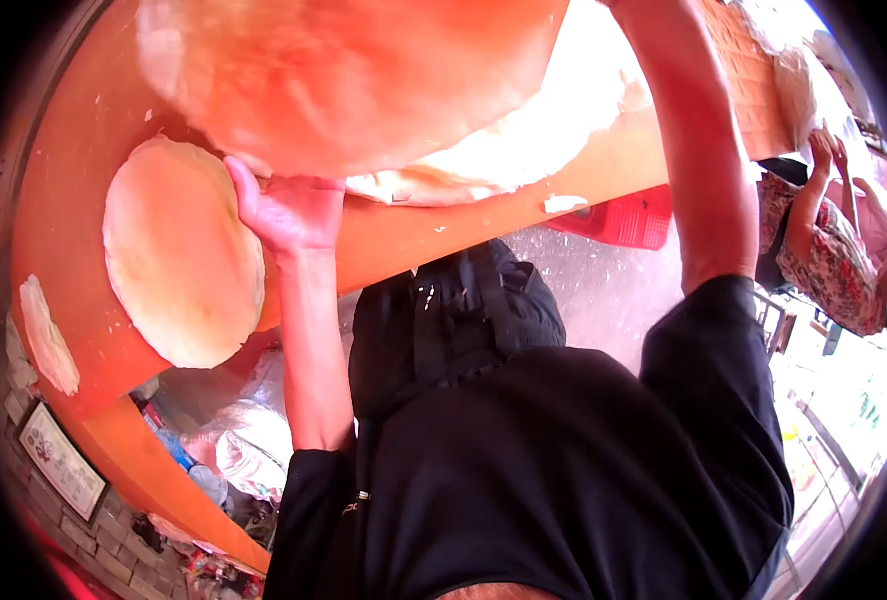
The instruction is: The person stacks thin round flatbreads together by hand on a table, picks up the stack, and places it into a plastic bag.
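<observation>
Orange table (pixel 63 220) stretches below and around our left fingers, with small white crumbs on it. Our left hand (pixel 288 218) is at the near border of a large round sheet (pixel 363 85), thin and soft like dough. We see the thumb pointing away from the palm, beside this border, but the other fingers are hidden by the sheet, so we cannot tell whether they are apart or pressed together. Our right hand (pixel 643 8) shows only a little at the top border of the view; its fingers are cut off, and we cannot tell their state.

Just left of our left thumb lies a smaller oval sheet (pixel 183 255), and farther left of it, a narrow pale strip (pixel 49 338). To the right of our left fingers, white sheets (pixel 523 150) lie partly under the large one. Nearer to us than these sheets, we notice a white scrap (pixel 564 203) at the table's edge, and lower, a red basket (pixel 643 218). Well to the right of our fingers, another person (pixel 831 265) in flowered clothes holds both hands raised.
</observation>
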`<action>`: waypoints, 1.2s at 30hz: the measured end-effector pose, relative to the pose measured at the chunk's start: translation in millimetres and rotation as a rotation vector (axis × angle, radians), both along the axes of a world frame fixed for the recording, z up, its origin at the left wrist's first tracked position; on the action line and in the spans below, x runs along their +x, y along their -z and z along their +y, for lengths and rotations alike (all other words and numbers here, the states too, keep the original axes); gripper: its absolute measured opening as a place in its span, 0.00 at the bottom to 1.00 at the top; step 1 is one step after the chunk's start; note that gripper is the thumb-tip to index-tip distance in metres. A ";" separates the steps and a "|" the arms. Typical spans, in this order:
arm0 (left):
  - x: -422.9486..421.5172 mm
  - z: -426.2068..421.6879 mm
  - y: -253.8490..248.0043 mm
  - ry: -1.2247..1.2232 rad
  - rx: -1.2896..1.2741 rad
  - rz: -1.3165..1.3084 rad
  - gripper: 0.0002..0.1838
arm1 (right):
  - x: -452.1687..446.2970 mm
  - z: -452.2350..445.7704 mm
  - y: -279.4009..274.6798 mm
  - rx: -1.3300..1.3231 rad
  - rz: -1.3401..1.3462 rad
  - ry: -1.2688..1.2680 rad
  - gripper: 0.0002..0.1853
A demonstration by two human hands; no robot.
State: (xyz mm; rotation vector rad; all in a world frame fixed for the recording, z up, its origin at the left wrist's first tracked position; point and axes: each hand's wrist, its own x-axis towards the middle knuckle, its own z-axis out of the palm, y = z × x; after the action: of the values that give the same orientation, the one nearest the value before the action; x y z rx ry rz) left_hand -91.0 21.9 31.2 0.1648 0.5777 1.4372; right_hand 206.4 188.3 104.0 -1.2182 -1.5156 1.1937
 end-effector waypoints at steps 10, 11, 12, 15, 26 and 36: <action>-0.1 22.4 8.5 -0.060 -0.337 0.078 0.17 | -32.6 -34.8 -63.9 -0.195 -0.296 0.184 0.11; -3.1 18.8 13.1 -0.082 -0.339 0.084 0.17 | -7.6 -21.6 -33.9 0.022 0.057 -0.056 0.11; -6.9 17.5 24.8 -0.083 -0.366 0.131 0.13 | 4.2 -26.7 -11.3 0.029 0.063 -0.075 0.11; -6.2 17.0 52.9 -0.206 -0.343 0.257 0.02 | 23.5 -36.0 56.4 -0.429 0.225 0.202 0.11; -7.4 5.0 59.7 -0.150 -0.344 0.513 0.15 | 22.2 -53.1 80.3 -0.811 0.263 0.187 0.19; -8.1 -2.8 58.6 -0.259 -0.343 0.507 0.12 | -4.0 -77.9 49.6 -0.556 -0.059 0.201 0.19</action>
State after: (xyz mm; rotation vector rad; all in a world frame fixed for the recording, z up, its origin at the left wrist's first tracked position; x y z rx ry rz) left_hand -99.2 19.1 -27.4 0.1873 1.2898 1.5249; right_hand 202.4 110.3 54.4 -1.7341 -1.0941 1.5028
